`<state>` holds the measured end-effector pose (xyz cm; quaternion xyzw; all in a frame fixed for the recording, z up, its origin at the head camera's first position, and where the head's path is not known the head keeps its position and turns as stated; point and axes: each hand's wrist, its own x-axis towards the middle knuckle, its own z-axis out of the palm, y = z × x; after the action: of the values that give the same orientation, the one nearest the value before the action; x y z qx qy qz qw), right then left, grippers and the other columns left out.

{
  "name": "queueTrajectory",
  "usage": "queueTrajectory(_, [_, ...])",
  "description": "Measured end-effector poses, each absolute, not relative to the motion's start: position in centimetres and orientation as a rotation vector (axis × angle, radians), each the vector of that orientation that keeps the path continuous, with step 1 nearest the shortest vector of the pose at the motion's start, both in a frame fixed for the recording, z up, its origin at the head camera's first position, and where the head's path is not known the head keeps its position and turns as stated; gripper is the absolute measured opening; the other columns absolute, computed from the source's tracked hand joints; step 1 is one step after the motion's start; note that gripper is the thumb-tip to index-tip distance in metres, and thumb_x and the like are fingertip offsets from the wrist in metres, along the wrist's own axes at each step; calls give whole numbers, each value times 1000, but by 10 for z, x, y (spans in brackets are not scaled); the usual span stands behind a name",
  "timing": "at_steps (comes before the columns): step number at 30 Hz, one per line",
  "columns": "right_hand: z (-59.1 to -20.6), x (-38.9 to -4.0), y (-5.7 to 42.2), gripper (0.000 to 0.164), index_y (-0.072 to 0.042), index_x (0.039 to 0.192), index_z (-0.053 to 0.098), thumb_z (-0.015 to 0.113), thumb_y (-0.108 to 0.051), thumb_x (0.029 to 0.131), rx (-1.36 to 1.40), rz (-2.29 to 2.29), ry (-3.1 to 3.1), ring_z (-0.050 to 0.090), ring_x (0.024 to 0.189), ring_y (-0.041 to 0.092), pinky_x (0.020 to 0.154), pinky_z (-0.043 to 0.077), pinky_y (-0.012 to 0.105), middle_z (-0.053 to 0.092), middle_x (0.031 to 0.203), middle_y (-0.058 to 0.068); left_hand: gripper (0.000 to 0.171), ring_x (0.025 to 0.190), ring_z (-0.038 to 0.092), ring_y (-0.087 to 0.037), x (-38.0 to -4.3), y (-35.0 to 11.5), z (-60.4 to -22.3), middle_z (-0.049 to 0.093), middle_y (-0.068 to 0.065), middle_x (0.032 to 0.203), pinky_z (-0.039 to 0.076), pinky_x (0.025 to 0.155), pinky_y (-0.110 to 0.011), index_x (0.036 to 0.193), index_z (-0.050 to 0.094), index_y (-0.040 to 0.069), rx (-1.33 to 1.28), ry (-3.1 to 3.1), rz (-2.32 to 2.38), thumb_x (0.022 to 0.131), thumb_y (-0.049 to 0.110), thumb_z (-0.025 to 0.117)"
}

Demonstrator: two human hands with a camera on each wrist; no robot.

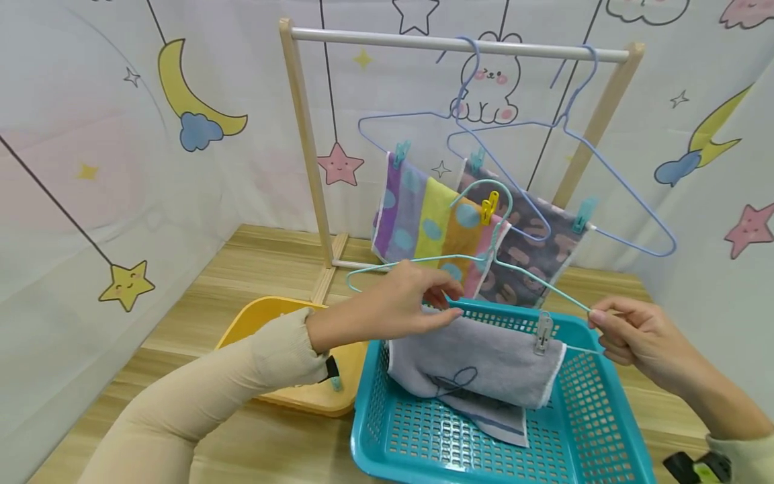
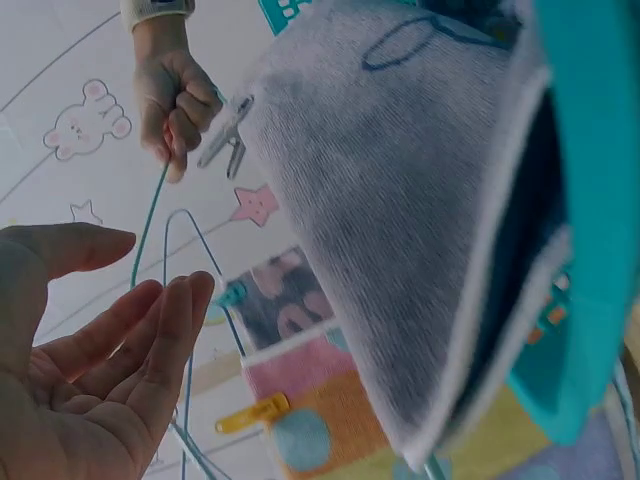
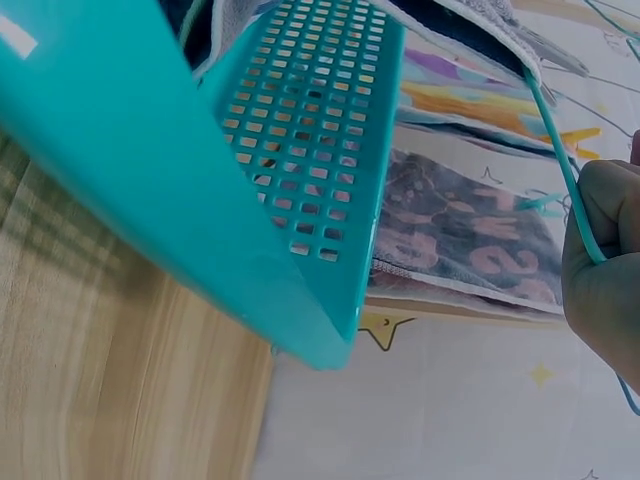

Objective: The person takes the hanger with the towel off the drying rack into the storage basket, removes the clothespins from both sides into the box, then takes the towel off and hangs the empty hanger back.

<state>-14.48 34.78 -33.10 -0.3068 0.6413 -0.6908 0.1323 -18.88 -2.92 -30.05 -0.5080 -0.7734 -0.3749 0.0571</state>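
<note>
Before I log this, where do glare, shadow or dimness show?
Head: glare on the floor of the turquoise perforated plastic basket; left wrist: dim over the grey white-edged towel; right wrist: a white highlight on the basket's rim, lattice-like shadow on the wood-grain tabletop.

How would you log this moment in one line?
Right hand: grips mint-green wire hanger | Left hand: empty | Grey cloth towel: on hanger, over rectangular teal plastic basket, clear plastic clip attached

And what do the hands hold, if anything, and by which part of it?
The right hand grips the mint-green hanger by one end corner; the left hand holds nothing.
</note>
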Motion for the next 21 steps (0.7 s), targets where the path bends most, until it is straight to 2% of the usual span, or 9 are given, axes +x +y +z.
queueTrajectory(7, [-330, -146, 347, 41, 4, 104, 62, 23, 15, 104, -891, -2002, 1868, 16, 44, 21, 37, 13, 34, 24, 60, 9, 16, 84, 69, -9, -187, 2, -299, 72, -9, 104, 50, 77, -12, 109, 69, 0, -1630, -2435, -1041, 96, 9, 66])
queueTrajectory(16, [-327, -145, 347, 41, 3, 104, 62, 23, 15, 104, -883, -2008, 1880, 16, 44, 21, 38, 13, 34, 24, 60, 9, 35, 101, 66, -12, -183, 31, -302, 66, -10, 124, 47, 82, -11, 129, 60, 0, -1660, -2589, -931, 99, 17, 64])
queueTrajectory(21, [-329, -142, 345, 41, 2, 103, 62, 23, 15, 103, -885, -2006, 1895, 16, 44, 20, 37, 13, 33, 23, 59, 8, 40, 104, 62, -8, -179, 43, -307, 64, -7, 125, 45, 84, -10, 134, 57, 1, -1654, -2622, -852, 100, 21, 63])
